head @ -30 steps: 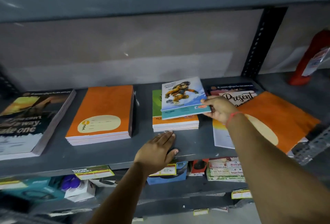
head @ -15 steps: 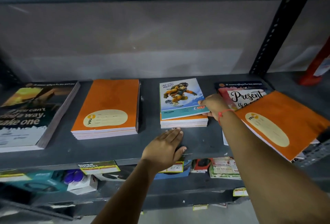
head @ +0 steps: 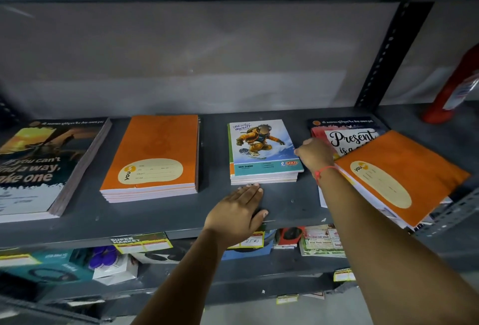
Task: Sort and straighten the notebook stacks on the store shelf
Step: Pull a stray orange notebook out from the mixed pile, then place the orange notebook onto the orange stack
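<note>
A blue snowboarder notebook (head: 263, 147) lies square on top of a small stack (head: 264, 179) in the middle of the grey shelf (head: 160, 215). My right hand (head: 315, 155) touches that notebook's right edge. My left hand (head: 237, 214) lies flat on the shelf, fingers apart, fingertips against the stack's front edge. To the left sits an orange notebook stack (head: 153, 156), and further left a dark poster-cover stack (head: 39, 166). On the right, an orange notebook (head: 399, 177) lies skewed over a "Present" notebook (head: 347, 135).
A perforated black upright (head: 388, 55) stands at the shelf's back right, with a red cylinder (head: 451, 91) beyond it. The lower shelf holds boxed goods (head: 114, 265) and price labels (head: 141, 243). The skewed right stack overhangs the shelf's front edge.
The snowboarder notebook, held raised and tilted before, now rests flat and aligned on the small stack. My left hand has slid forward to the stack's front edge.
</note>
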`<action>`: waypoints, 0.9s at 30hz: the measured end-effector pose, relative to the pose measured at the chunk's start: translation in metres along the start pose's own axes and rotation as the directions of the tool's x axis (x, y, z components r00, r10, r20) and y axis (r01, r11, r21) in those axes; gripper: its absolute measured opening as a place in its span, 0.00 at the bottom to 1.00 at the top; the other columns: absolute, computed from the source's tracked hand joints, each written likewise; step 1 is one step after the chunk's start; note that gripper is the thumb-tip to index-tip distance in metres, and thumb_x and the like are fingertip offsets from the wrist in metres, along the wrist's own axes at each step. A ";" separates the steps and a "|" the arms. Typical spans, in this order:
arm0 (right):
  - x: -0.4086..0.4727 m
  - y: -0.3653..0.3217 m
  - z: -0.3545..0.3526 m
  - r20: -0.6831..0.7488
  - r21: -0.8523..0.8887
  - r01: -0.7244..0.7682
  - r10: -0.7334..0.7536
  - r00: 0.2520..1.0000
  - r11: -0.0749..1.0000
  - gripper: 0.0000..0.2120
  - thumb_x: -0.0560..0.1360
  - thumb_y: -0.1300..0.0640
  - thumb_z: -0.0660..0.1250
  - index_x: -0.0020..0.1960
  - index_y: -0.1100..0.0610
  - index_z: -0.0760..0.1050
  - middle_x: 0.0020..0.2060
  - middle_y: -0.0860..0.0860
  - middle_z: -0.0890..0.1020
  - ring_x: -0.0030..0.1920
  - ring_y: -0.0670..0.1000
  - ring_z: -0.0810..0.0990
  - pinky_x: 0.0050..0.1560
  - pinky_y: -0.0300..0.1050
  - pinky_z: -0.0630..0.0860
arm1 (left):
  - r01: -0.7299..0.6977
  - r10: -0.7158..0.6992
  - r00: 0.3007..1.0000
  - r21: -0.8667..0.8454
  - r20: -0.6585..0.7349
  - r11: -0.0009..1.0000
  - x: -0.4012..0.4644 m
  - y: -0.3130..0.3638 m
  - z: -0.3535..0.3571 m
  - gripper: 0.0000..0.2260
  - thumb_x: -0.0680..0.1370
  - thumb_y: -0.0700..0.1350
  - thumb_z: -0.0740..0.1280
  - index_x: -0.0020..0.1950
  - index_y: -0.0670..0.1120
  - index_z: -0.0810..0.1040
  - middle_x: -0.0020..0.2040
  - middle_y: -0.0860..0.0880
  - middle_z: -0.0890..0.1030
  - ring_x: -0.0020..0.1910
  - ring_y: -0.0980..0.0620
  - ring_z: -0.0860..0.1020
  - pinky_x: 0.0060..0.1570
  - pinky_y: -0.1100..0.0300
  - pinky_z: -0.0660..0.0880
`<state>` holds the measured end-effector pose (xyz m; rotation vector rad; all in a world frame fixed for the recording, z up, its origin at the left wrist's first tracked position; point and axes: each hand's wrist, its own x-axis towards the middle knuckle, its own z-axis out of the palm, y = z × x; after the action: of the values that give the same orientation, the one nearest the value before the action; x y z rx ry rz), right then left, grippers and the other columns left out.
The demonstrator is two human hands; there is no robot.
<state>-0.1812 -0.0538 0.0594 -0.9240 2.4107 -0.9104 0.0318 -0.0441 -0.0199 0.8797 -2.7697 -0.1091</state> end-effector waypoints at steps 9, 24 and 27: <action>-0.026 0.075 -0.061 -0.237 0.023 -0.219 0.218 0.947 0.976 0.11 0.78 0.62 0.56 0.38 0.64 0.66 0.47 0.63 0.74 0.54 0.63 0.76 0.48 0.43 0.69 | -0.120 0.131 0.968 0.062 -0.214 0.991 0.017 0.035 -0.017 0.10 0.67 0.43 0.71 0.47 0.45 0.82 0.48 0.47 0.85 0.44 0.48 0.83 0.43 0.57 0.80; -0.046 0.147 -0.124 -0.259 0.290 -0.353 0.428 0.866 0.889 0.25 0.75 0.65 0.64 0.69 0.68 0.60 0.64 0.68 0.71 0.64 0.66 0.70 0.60 0.55 0.69 | 0.371 -0.284 0.886 -0.194 0.366 0.908 0.188 0.151 -0.011 0.18 0.77 0.49 0.61 0.62 0.40 0.70 0.63 0.39 0.74 0.59 0.42 0.74 0.58 0.49 0.74; -0.049 0.159 -0.129 -0.040 0.481 -0.428 0.506 0.861 0.766 0.09 0.79 0.68 0.55 0.55 0.70 0.70 0.55 0.71 0.73 0.54 0.62 0.75 0.55 0.51 0.71 | 0.425 -0.309 0.870 -0.267 0.384 0.865 0.198 0.150 -0.013 0.16 0.73 0.48 0.67 0.56 0.41 0.74 0.58 0.41 0.78 0.53 0.45 0.76 0.54 0.53 0.75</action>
<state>-0.2894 0.1266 0.0470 -0.0531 2.2328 -1.3035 -0.2059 -0.0357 0.0532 1.3893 -2.6879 -0.8567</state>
